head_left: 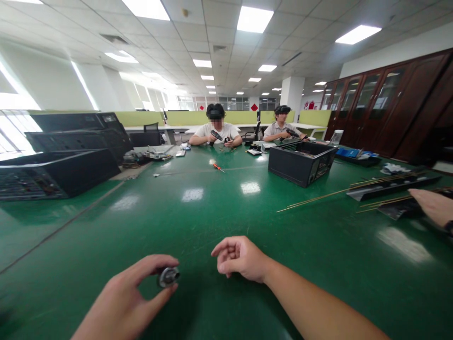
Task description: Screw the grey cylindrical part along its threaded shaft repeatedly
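My left hand (132, 293) pinches a small round metal part (167, 277) between thumb and forefinger, a little above the green table (198, 217). The part is silvery, with a dark stub pointing to the right; its exact kind is unclear. To the right, my right hand (239, 258) hovers over the table with its fingers loosely bent. Its forefinger reaches toward the left hand, apart from the thumb, and nothing shows in its grasp.
Black computer cases (56, 170) stand at left, another case (300, 160) at centre right. An orange screwdriver (218, 167) lies ahead. Thin brass-coloured rods (318, 196) rest on dark metal channels. Another person's hand (433, 206) enters at right. Two people with power drills sit opposite.
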`<state>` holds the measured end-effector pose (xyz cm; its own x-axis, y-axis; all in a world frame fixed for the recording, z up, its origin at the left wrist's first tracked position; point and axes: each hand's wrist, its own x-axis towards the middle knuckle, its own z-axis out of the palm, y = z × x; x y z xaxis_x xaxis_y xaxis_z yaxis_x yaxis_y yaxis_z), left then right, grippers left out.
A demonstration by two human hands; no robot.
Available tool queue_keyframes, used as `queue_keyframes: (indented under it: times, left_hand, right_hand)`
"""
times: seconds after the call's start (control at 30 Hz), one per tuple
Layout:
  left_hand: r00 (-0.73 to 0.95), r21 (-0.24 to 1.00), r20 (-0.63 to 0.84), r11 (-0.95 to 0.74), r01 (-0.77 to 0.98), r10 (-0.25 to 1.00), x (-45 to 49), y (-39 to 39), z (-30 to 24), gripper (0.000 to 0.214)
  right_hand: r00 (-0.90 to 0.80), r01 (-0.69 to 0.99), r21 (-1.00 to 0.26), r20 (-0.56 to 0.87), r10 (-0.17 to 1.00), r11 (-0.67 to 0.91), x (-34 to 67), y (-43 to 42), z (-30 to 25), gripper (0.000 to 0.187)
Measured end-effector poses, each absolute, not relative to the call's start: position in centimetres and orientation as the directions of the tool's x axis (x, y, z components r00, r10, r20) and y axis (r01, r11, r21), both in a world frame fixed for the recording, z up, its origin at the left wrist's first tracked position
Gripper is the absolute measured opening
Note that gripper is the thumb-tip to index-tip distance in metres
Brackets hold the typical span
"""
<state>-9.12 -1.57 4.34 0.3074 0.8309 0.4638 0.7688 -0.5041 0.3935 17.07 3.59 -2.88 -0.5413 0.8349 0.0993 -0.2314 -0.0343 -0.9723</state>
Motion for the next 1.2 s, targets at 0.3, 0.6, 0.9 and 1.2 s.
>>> queue_keyframes:
  times: [0.3,0.6,0.9,1.2]
  left_hand:
    - [0.44,0.509,0.324,-0.547,0.665,0.837,-3.1,2.1,2.4,0.028]
    - [0.354,0.558,0.391,-0.525,0.643,0.85,-4.8,1.7,-0.4,0.023]
    - [0.384,0.62,0.378,-0.538,0.571,0.843,-3.7,1.3,0.1,0.017]
    - [0.376,0.63,0.39,-0.542,0.556,0.84,-3.5,1.1,0.0,0.019]
  right_hand:
    - [-0.229,0.316,-0.854,0.354,0.907,0.413,17.7,3.4,-2.8,0.047]
    - [-0.265,0.308,-0.872,0.306,0.914,0.381,17.3,2.8,-2.8,0.041]
    - [-0.305,0.333,-0.85,0.313,0.9,0.408,17.3,2.0,-2.0,0.029]
    - [-0.305,0.356,-0.811,0.368,0.878,0.464,17.3,1.9,-1.9,0.021]
